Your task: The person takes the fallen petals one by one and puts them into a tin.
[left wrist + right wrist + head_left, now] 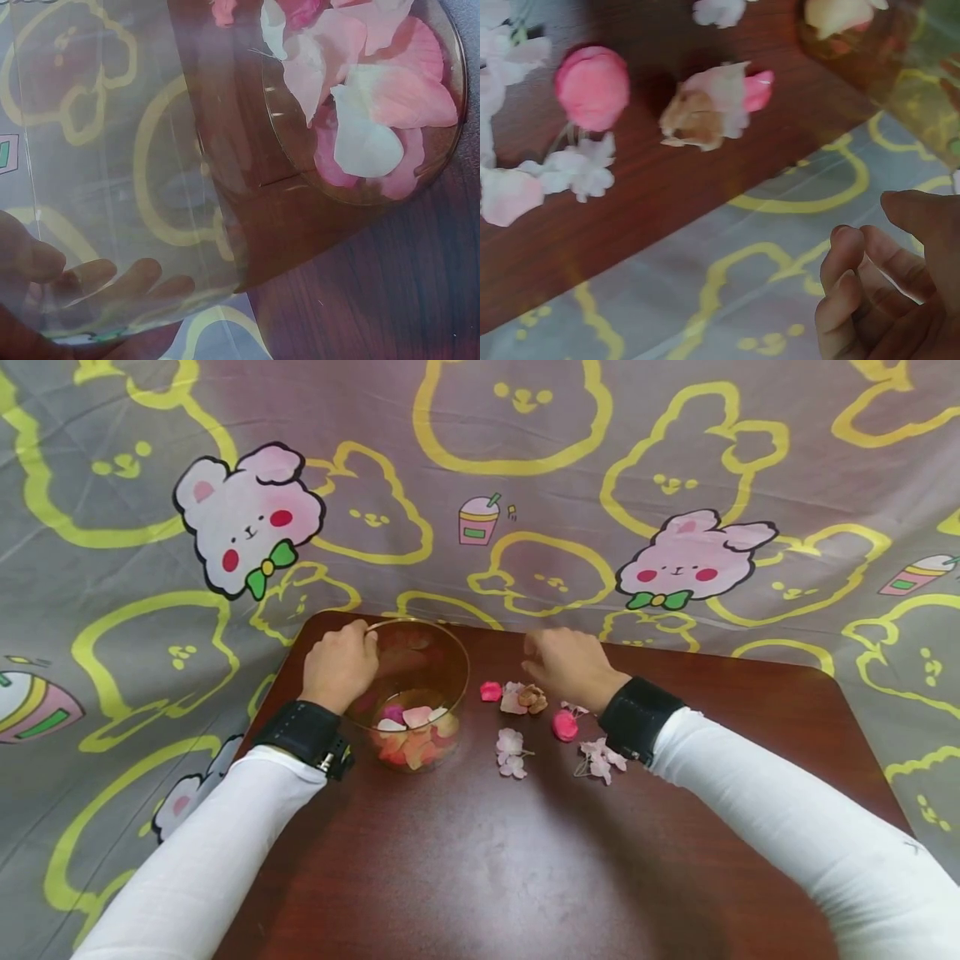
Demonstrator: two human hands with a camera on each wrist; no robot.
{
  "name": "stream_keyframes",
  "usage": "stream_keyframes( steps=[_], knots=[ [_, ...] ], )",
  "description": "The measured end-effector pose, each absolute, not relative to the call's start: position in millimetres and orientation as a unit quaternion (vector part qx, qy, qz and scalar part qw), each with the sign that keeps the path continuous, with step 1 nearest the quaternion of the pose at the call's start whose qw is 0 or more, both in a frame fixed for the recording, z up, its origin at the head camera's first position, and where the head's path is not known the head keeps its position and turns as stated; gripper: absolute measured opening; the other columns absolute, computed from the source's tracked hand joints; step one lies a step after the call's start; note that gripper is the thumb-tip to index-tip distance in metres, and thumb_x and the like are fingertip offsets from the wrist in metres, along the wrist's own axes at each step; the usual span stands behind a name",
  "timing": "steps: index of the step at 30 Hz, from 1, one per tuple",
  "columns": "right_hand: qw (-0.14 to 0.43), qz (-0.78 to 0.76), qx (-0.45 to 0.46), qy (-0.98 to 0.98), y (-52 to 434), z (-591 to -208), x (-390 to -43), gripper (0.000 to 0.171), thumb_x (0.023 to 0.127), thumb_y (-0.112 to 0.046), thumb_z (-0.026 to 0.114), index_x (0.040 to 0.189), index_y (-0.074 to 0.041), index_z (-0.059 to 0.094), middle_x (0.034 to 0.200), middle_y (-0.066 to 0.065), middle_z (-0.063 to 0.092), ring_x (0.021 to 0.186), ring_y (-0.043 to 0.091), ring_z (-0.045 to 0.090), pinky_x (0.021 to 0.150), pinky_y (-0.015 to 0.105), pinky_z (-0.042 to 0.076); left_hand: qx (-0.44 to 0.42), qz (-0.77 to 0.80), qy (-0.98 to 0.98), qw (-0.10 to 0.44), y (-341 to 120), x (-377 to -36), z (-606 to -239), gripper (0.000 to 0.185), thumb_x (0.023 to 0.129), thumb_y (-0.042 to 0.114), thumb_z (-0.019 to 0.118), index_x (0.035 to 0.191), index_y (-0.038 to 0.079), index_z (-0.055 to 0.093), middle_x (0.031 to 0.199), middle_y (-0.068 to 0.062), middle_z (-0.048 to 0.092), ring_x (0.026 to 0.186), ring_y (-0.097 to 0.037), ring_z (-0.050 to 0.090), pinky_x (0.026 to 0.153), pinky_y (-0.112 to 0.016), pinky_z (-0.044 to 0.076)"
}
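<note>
A clear, amber-tinted bowl (405,664) stands on the left part of the table. My left hand (341,667) holds its wall at the rim, and in the left wrist view the fingers (142,277) show through the wall. Pink, white and peach petals (420,743) lie in the bottom of the bowl. Over the far middle of the table hovers my right hand (573,664), its fingers loosely bent and the thumb apart, with nothing between them. Just beside it lie a pale petal with a tan dried blossom (532,698) and a small bright pink petal (491,692).
Nearer me on the brown table (480,860) lie a pale flower sprig (512,752), a round pink bloom (594,88) and a white-pink sprig (600,760). A cartoon-printed cloth (540,510) hangs behind the table's far edge and along the left side.
</note>
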State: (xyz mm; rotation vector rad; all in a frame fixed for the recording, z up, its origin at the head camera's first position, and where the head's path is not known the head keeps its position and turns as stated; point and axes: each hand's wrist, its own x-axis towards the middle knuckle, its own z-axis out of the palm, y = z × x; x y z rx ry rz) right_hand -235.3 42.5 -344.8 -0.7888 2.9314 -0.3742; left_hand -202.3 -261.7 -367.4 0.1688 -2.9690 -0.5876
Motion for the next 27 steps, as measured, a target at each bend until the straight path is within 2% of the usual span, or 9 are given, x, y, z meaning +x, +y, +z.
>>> stream_keyframes(
  steps=[12,20,24,27],
  knots=[
    [0.062,-0.083,-0.251,0.962,35.4,-380.3,-240.3,0.015,0.096,-0.018,0.064,0.105,-0.008,0.070,0.097,0.006,0.076,0.087,0.025,0.071,0.075,0.044,0.057,0.055,-0.195,-0.978,0.050,-261.7,-202.3,-366.2,0.034,0.107,0.023,0.041,0.117,-0.004,0.059,0.110,-0.036,0.067,0.100,-0.057,0.065,0.079,-0.066,0.050],
    [0.086,-0.083,-0.228,0.966,31.5,-411.8,-238.6,0.010,0.094,-0.019,0.069,0.095,-0.010,0.069,0.080,0.005,0.070,0.075,0.023,0.066,0.067,0.042,0.051,0.055,-0.195,-0.978,0.048,-261.2,-202.1,-365.5,0.035,0.107,0.023,0.041,0.118,-0.004,0.059,0.111,-0.036,0.067,0.101,-0.056,0.065,0.079,-0.066,0.051],
    [0.077,-0.071,-0.236,0.966,30.0,-427.1,-234.5,0.012,0.095,-0.020,0.067,0.098,-0.009,0.070,0.082,0.008,0.071,0.078,0.026,0.068,0.068,0.045,0.053,0.056,-0.195,-0.978,0.047,-261.2,-202.6,-366.1,0.035,0.107,0.024,0.040,0.119,-0.004,0.059,0.112,-0.036,0.066,0.101,-0.057,0.065,0.080,-0.066,0.050],
    [0.064,-0.062,-0.251,0.964,29.9,-436.3,-232.1,0.014,0.092,-0.019,0.071,0.100,-0.008,0.070,0.089,0.011,0.074,0.083,0.031,0.072,0.071,0.049,0.056,0.058,-0.194,-0.978,0.048,-261.0,-203.0,-367.2,0.036,0.107,0.024,0.040,0.120,-0.004,0.058,0.112,-0.036,0.066,0.101,-0.057,0.065,0.080,-0.066,0.050]
  ],
)
